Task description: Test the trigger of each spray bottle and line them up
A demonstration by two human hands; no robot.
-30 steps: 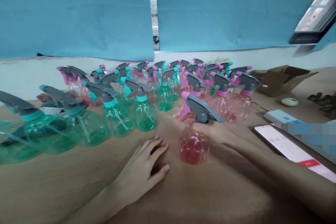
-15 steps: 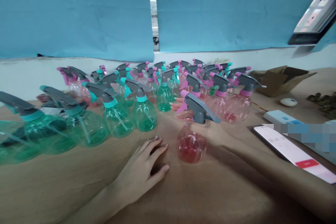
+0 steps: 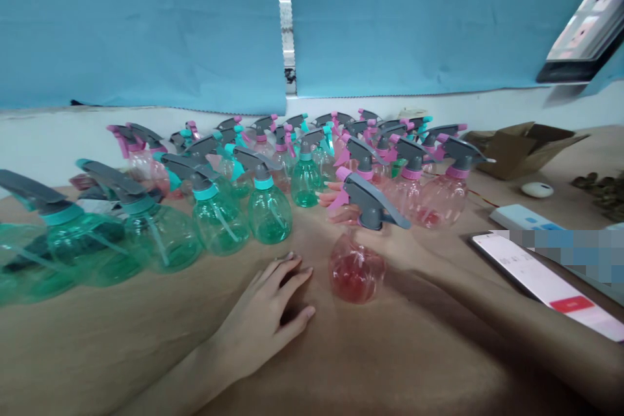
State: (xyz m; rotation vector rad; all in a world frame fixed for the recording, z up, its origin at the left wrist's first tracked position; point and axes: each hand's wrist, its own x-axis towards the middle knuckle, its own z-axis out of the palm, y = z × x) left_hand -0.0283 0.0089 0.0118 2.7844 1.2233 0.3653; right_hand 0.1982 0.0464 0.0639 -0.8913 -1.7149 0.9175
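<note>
A pink spray bottle (image 3: 357, 270) with a grey head and pink trigger stands in front of me, red-tinted at its base. My right hand (image 3: 385, 240) is around its neck, the fingers showing to the left behind the trigger; the collar is hidden. On the table, left of this bottle and apart from it, my left hand (image 3: 263, 309) rests palm down with fingers spread, holding nothing. Green spray bottles with turquoise collars, one a green bottle (image 3: 270, 211), line the left side. Behind my right hand is another pink bottle (image 3: 441, 198), among several alike.
More spray bottles crowd the back by the wall. At right are an open cardboard box (image 3: 521, 149), a white mouse-like object (image 3: 537, 190), a white-and-blue box (image 3: 526, 218) and a phone (image 3: 541, 283) with a lit screen. Blue sheeting (image 3: 170, 26) covers the wall.
Both hands and the pink spray bottle stay where they were. Only a very slight shift of the whole view shows.
</note>
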